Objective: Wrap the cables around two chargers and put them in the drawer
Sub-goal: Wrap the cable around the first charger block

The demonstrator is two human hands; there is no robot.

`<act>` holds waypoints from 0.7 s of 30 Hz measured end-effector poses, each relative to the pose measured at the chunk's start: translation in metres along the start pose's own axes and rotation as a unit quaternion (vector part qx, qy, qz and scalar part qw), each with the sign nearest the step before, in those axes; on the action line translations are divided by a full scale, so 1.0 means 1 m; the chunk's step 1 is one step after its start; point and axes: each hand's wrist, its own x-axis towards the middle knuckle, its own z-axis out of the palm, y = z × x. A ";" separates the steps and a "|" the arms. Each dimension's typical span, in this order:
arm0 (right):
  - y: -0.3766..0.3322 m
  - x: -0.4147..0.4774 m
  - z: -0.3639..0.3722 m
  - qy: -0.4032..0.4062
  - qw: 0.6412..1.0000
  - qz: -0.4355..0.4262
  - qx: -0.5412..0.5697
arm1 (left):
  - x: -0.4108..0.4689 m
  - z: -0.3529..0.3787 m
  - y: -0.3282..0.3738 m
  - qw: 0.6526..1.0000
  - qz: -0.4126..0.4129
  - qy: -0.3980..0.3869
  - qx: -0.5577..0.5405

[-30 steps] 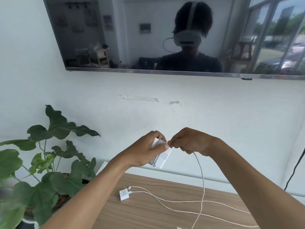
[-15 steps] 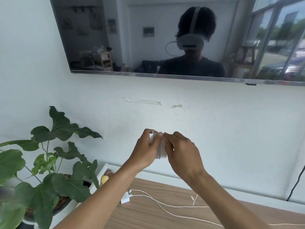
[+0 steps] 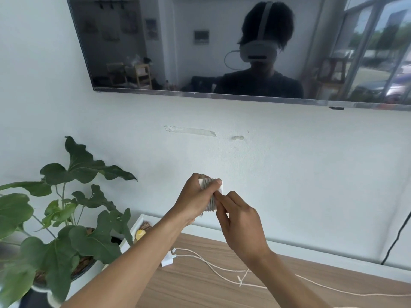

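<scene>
Charger, white, boxy, cable-coiled, clamped in left hand; right hand seemingly pinches the cable.

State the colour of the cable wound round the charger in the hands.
The cable is light grey, on a white charger; head view.

Layout about the held charger.
Left hand at its 8 o'clock, right hand at 4. Second charger on the table at 7, cable trailing toward 4. Plant at 9, screen on the wall at 12.
</scene>
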 end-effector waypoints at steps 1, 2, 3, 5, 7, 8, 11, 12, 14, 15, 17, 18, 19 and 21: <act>0.000 -0.006 0.002 0.007 1.000 0.005 0.018 | -0.001 0.001 -0.003 1.000 0.002 0.005 0.000; -0.001 -0.013 0.004 0.014 0.999 0.011 0.036 | -0.001 0.001 -0.006 1.000 0.007 0.013 0.000; -0.001 -0.019 0.005 0.022 0.998 0.016 0.053 | -0.001 0.002 -0.008 1.000 0.014 0.020 0.000; 0.000 -0.027 0.007 0.039 0.996 0.020 0.082 | -0.001 0.004 -0.010 0.999 0.023 0.029 -0.005; 0.001 -0.031 0.008 0.055 0.991 0.034 0.115 | -0.001 0.006 -0.012 0.999 0.024 0.032 -0.018; 0.002 -0.032 0.008 0.065 0.988 0.047 0.133 | -0.001 0.007 -0.011 0.999 0.026 0.035 -0.022; 0.000 -0.036 0.008 0.089 0.974 0.096 0.184 | 0.001 0.009 -0.011 0.998 0.018 0.029 -0.047; -0.001 -0.038 0.008 0.089 0.969 0.112 0.202 | 0.001 0.010 -0.011 0.997 0.009 0.025 -0.068; -0.001 -0.039 0.010 0.084 0.955 0.151 0.243 | 0.000 0.014 -0.010 0.994 -0.011 0.022 -0.105; 0.000 -0.039 0.011 0.074 0.945 0.173 0.269 | 0.000 0.015 -0.010 0.992 -0.019 0.022 -0.123; 0.004 -0.039 0.012 0.034 0.912 0.224 0.342 | -0.003 0.015 -0.009 0.986 -0.033 0.013 -0.161; 0.006 -0.039 0.013 0.013 0.889 0.251 0.382 | -0.004 0.015 -0.009 0.985 -0.036 0.002 -0.171; 0.009 -0.038 0.013 -0.001 0.869 0.274 0.411 | -0.005 0.015 -0.009 0.984 -0.035 -0.010 -0.174; 0.015 -0.033 0.010 -0.016 0.848 0.308 0.431 | -0.005 0.015 -0.011 0.987 -0.006 -0.027 -0.157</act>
